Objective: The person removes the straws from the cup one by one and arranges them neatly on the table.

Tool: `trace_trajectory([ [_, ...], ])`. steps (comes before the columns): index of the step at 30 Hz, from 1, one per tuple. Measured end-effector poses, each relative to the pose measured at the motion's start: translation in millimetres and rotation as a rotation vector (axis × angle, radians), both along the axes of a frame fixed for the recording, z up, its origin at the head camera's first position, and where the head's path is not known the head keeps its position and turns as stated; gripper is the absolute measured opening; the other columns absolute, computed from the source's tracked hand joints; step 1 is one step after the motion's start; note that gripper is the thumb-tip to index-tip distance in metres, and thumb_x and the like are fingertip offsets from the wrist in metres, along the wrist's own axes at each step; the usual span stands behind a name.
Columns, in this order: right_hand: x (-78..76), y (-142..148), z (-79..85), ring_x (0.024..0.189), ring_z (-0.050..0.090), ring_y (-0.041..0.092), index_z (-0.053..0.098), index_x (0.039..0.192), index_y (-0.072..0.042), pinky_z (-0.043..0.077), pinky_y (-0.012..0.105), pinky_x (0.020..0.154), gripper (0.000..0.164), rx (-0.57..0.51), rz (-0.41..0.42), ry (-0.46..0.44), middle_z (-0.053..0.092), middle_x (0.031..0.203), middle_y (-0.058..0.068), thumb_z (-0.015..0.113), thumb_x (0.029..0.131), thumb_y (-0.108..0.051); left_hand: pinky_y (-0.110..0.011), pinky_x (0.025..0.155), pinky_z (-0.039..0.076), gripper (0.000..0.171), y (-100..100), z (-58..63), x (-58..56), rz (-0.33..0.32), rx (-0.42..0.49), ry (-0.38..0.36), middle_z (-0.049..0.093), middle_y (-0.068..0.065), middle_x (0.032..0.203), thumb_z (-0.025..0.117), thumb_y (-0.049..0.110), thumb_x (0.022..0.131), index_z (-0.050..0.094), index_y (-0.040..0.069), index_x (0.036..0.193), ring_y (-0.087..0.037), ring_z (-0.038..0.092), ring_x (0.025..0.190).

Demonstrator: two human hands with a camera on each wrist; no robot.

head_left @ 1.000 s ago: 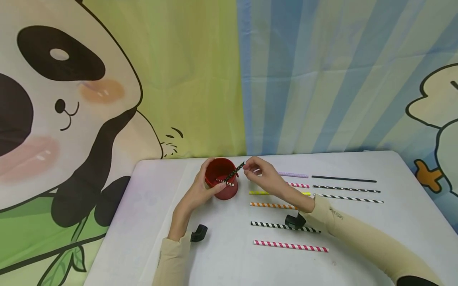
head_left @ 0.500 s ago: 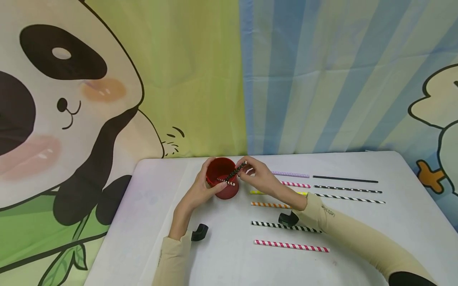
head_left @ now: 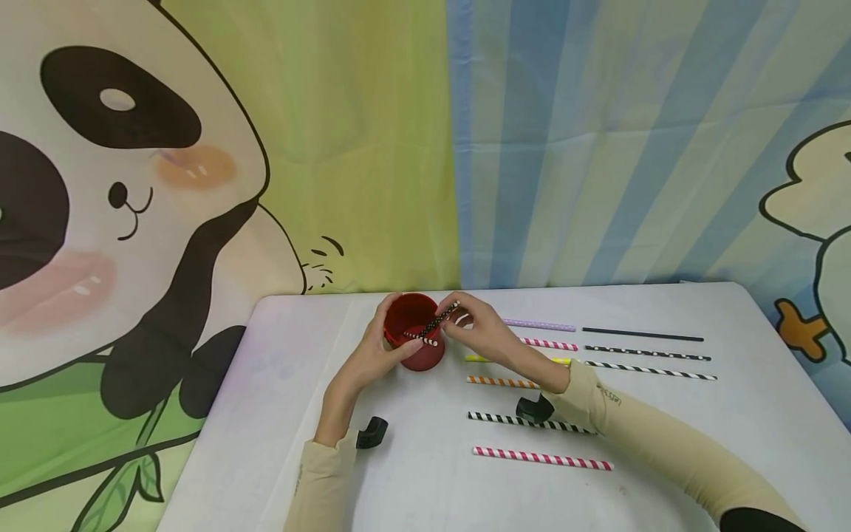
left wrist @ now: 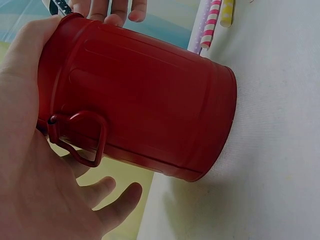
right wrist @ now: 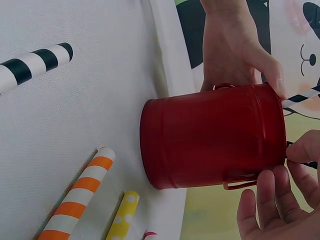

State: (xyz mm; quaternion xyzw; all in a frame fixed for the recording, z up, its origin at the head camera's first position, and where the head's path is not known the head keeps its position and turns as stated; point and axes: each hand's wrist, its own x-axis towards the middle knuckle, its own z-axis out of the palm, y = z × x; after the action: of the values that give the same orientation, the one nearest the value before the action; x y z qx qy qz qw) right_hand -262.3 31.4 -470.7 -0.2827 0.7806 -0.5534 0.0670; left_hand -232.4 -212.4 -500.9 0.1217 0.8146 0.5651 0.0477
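Observation:
A red metal pail [head_left: 425,360] with small side handles sits at the back of the table, its mouth facing me. My left hand [head_left: 367,356] grips the pail from the left, its thumb on the rim beside a black-and-white striped paper straw [head_left: 428,341] in the mouth. Leaning out over the right rim is a black paper straw with white dots [head_left: 439,318]. My right hand [head_left: 484,330] pinches this dotted straw close to the rim between thumb and index finger. Its other fingertips [right wrist: 267,179] lie by the pail's side handle.
Right of the pail, several paper straws lie in rows: lilac [head_left: 541,324], yellow [head_left: 480,358], orange-striped [head_left: 499,381], black-striped [head_left: 488,417] and pink-striped [head_left: 541,458]. Farther right are a plain black straw [head_left: 641,334] and more patterned ones. A printed curtain [head_left: 372,185] hangs behind the table.
My right hand has moved left to the pail's rim, its fingers shifting from the dotted straw's upper end to lower down on it. My left hand keeps its hold on the pail.

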Motion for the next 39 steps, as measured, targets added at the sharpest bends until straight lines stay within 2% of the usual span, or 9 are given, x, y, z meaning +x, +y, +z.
trace_trajectory([
  [5,-0.3,-0.4,-0.6,0.097,0.064,0.021,0.065,0.11,-0.012,0.053,0.045,0.092,0.017,0.001,-0.012,-0.004,0.067,0.109,0.003,0.061,0.095,-0.005,-0.054,0.108,0.043,0.087,0.2,-0.4,-0.1,-0.001,0.0,-0.002,0.043,-0.005,0.149,0.078,0.027,0.087,0.022,0.041,0.153,-0.028,0.04,0.139],
  [14,0.7,1.4,4.4,0.096,0.065,0.024,0.065,0.109,-0.009,0.054,0.041,0.088,0.016,-0.021,-0.037,-0.001,0.067,0.104,0.005,0.062,0.094,-0.005,-0.059,0.11,0.04,0.087,0.3,-0.5,-0.4,-0.011,0.015,-0.012,0.04,-0.009,0.153,0.076,0.022,0.089,0.021,0.034,0.156,-0.032,0.037,0.142],
  [18,2.2,4.0,15.3,0.097,0.065,0.027,0.064,0.108,-0.006,0.053,0.042,0.089,0.017,-0.044,-0.048,-0.032,0.068,0.102,0.01,0.061,0.093,0.0,-0.055,0.111,0.04,0.088,0.5,-0.4,0.3,-0.003,0.011,-0.007,0.042,-0.006,0.151,0.078,0.024,0.088,0.022,0.036,0.155,-0.028,0.038,0.141],
  [21,2.7,7.3,21.6,0.099,0.065,0.031,0.063,0.111,-0.004,0.056,0.041,0.082,0.018,-0.042,-0.053,-0.061,0.067,0.105,0.014,0.06,0.094,0.0,-0.052,0.11,0.041,0.088,0.8,-0.1,1.2,0.011,-0.012,0.006,0.044,-0.002,0.149,0.079,0.028,0.087,0.023,0.038,0.154,-0.024,0.04,0.139],
  [23,2.8,10.3,24.4,0.102,0.064,0.034,0.063,0.113,-0.002,0.055,0.043,0.084,0.017,-0.055,-0.052,-0.071,0.066,0.11,0.017,0.06,0.096,-0.001,-0.053,0.111,0.04,0.089,0.9,-0.2,0.9,0.018,-0.021,0.004,0.044,-0.002,0.149,0.079,0.027,0.086,0.023,0.037,0.154,-0.023,0.041,0.139],
  [28,1.7,19.4,26.6,0.103,0.064,0.028,0.062,0.114,-0.007,0.052,0.046,0.093,0.016,-0.099,-0.055,-0.04,0.065,0.114,0.013,0.063,0.098,-0.009,-0.053,0.112,0.039,0.089,1.1,-0.4,0.6,0.02,-0.013,0.002,0.044,0.0,0.148,0.079,0.026,0.086,0.023,0.038,0.154,-0.021,0.041,0.138],
  [31,2.6,24.7,30.1,0.102,0.064,0.026,0.063,0.113,-0.01,0.053,0.041,0.092,0.016,-0.118,-0.061,-0.024,0.065,0.112,0.01,0.064,0.098,-0.013,-0.053,0.112,0.039,0.088,1.3,0.0,0.7,0.015,0.002,-0.002,0.044,0.001,0.147,0.079,0.025,0.087,0.023,0.039,0.153,-0.02,0.041,0.138],
  [36,4.7,33.5,36.0,0.103,0.064,0.029,0.063,0.113,-0.013,0.054,0.031,0.087,0.015,-0.136,-0.078,-0.027,0.065,0.112,0.008,0.064,0.098,-0.016,-0.055,0.112,0.039,0.089,1.5,0.4,0.9,0.01,0.011,-0.001,0.045,0.0,0.148,0.078,0.024,0.087,0.023,0.03,0.156,-0.022,0.041,0.138],
  [39,6.1,38.3,40.5,0.105,0.063,0.026,0.063,0.114,-0.015,0.054,0.03,0.088,0.016,-0.134,-0.097,-0.032,0.064,0.113,0.005,0.065,0.098,-0.018,-0.056,0.112,0.04,0.09,1.1,-0.5,0.8,0.013,0.008,-0.001,0.044,-0.001,0.148,0.078,0.023,0.087,0.021,0.024,0.157,-0.023,0.04,0.139],
])
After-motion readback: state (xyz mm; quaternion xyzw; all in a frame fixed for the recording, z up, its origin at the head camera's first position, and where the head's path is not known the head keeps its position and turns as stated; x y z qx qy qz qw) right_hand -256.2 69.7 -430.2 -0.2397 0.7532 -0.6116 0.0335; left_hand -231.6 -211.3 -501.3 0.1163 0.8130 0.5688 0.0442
